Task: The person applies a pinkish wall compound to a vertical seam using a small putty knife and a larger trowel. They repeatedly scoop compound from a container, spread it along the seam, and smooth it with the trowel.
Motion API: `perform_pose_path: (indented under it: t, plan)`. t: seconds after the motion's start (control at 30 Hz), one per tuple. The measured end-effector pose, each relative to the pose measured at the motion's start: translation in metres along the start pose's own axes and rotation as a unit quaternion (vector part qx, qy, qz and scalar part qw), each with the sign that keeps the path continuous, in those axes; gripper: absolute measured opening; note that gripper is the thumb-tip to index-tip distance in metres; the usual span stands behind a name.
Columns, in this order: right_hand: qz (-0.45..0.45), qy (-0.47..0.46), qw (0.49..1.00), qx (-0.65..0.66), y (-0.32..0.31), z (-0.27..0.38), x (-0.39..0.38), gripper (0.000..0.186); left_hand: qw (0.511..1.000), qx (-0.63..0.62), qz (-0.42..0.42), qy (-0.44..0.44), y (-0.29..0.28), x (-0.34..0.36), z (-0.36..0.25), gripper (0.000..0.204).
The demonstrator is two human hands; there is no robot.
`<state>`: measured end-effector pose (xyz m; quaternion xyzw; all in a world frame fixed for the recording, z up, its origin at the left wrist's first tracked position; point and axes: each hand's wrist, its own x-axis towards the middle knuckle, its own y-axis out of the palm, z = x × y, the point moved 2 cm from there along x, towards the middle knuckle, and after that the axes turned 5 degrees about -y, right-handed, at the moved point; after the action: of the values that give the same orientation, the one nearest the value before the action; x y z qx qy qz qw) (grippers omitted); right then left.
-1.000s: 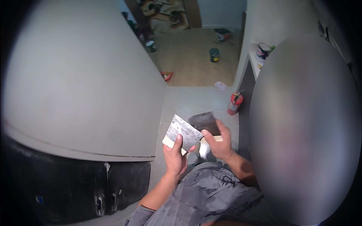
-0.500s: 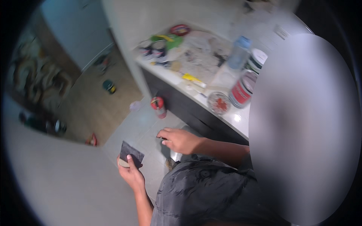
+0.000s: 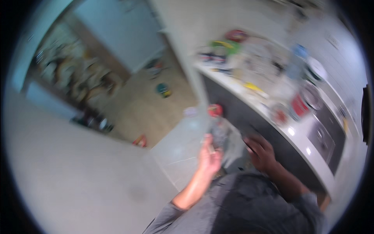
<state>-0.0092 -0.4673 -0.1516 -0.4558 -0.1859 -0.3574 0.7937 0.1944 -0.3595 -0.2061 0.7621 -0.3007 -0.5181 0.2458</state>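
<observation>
In the blurred head view, my left hand point(image 3: 210, 158) is closed on a flat, mottled grey scraper-like plate point(image 3: 219, 132), held upright over the tiled floor. To its right, my right hand point(image 3: 260, 155) grips a thin dark plate point(image 3: 249, 145), seen almost edge-on, with its fingers bent around it. The two are held apart in front of my grey shirt, beside the dark cabinet front under the counter. Finer detail of both plates is lost in motion blur.
A white counter point(image 3: 291, 130) on the right holds paint cans point(image 3: 301, 104), a plastic bottle point(image 3: 295, 62), a glass bowl point(image 3: 278, 115) and tools, beside a sink point(image 3: 324, 140). A fire extinguisher point(image 3: 215, 110) stands below. A pale panel point(image 3: 78, 167) fills the left; buckets point(image 3: 163, 90) lie beyond.
The view has swung right, bringing the counter and sink into sight. The plates, close together at first, are now apart, and both hands appear farther right in the picture.
</observation>
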Motion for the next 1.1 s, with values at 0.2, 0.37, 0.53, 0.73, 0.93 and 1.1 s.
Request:
perform_pose_path:
  t: [0.2, 0.37, 0.53, 0.73, 0.93, 1.1]
  plan:
    - [-0.017, -0.015, 0.999, 0.035, 0.015, 0.002, 0.025, 0.034, 0.986, 0.087, 0.136, -0.038, 0.022, -0.022, 0.042, 0.035]
    - [-0.126, 0.414, 0.753, 0.496, -0.012, -0.097, 0.040, 0.035, 0.988, 0.063, 0.112, -0.083, 0.040, -0.037, 0.040, 0.029]
    - [0.075, 0.169, 0.960, 0.212, -0.011, -0.143, 0.047, 0.038, 0.993, 0.067, 0.045, -0.087, 0.084, -0.021, 0.053, 0.030]
    - [0.309, 0.392, 0.600, 0.625, -0.006, -0.164, 0.054, 0.055, 0.989, 0.009, -0.044, 0.141, 0.117, -0.011, 0.006, 0.031]
    - [0.092, 0.394, 0.782, 0.475, -0.052, -0.212, 0.080, 0.031, 0.787, 0.408, -0.217, 0.408, 0.118, 0.026, -0.036, 0.028]
    - [0.061, 0.164, 0.969, 0.174, -0.061, -0.200, 0.104, 0.035, 0.792, 0.454, -0.132, 0.385, 0.133, 0.084, -0.056, 0.028]
